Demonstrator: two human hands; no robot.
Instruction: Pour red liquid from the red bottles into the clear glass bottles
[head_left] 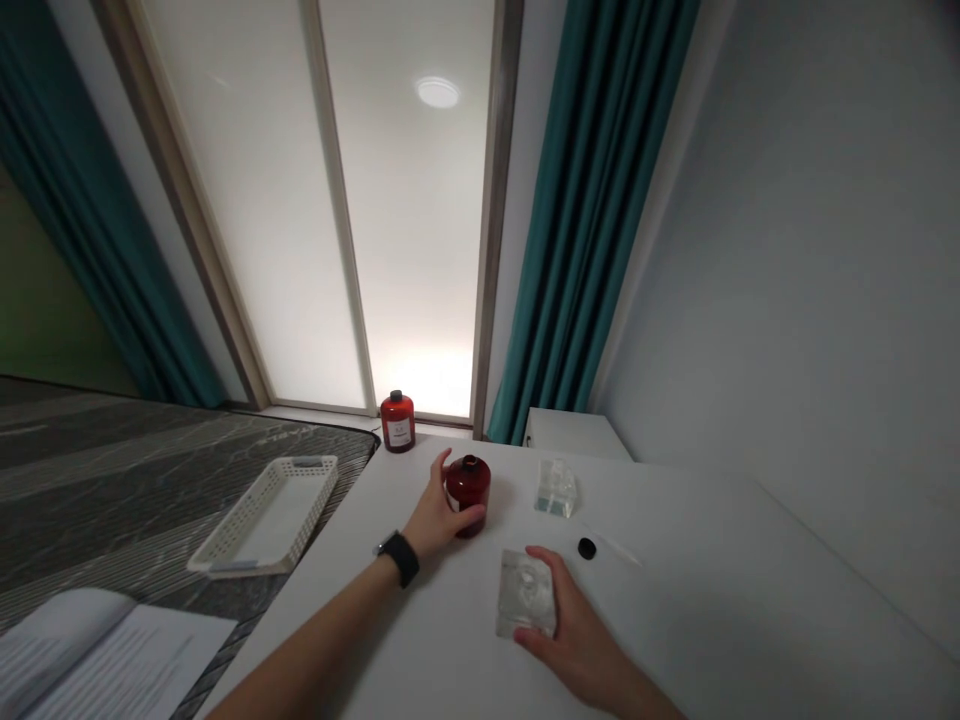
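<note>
My left hand [441,512], with a black watch on the wrist, is closed around a dark red bottle [470,480]. The bottle stands upright and its neck shows no cap. Thumb and fingers of my right hand [566,620] grip the sides of a square clear glass bottle [523,590], nearer to me on the white table. A round black cap [586,548] lies to the right of the red bottle. Close to it is a thin clear stick [619,548]. Farther back stands a second clear glass piece [556,487], its details blurred.
Another red bottle [397,422], labelled and capped, stands at the table's far left corner. Left of the table [720,600] are a white plastic basket [210,565] and an open book [142,655]. A white cabinet [577,432] stands behind the table, near teal curtains [592,200].
</note>
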